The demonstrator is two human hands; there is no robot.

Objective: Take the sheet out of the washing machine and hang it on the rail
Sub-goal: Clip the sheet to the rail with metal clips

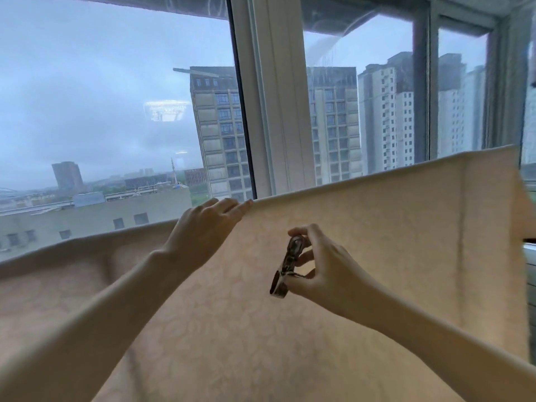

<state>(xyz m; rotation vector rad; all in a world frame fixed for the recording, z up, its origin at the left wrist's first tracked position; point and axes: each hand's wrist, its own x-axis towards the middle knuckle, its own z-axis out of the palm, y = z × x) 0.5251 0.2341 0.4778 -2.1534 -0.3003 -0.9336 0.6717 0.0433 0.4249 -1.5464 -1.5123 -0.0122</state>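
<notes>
Sheet point(377, 227) soft, limp, likely damp-heavy; hold at top fold; Left hand point(203, 227) flat on fold, right hand point(322, 265) pinches peg point(287, 265)

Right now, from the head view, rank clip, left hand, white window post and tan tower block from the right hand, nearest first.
1. Clip, in the right hand.
2. Left hand, leftward, on the sheet's top edge.
3. White window post, behind the sheet.
4. Tan tower block, outside.
</notes>
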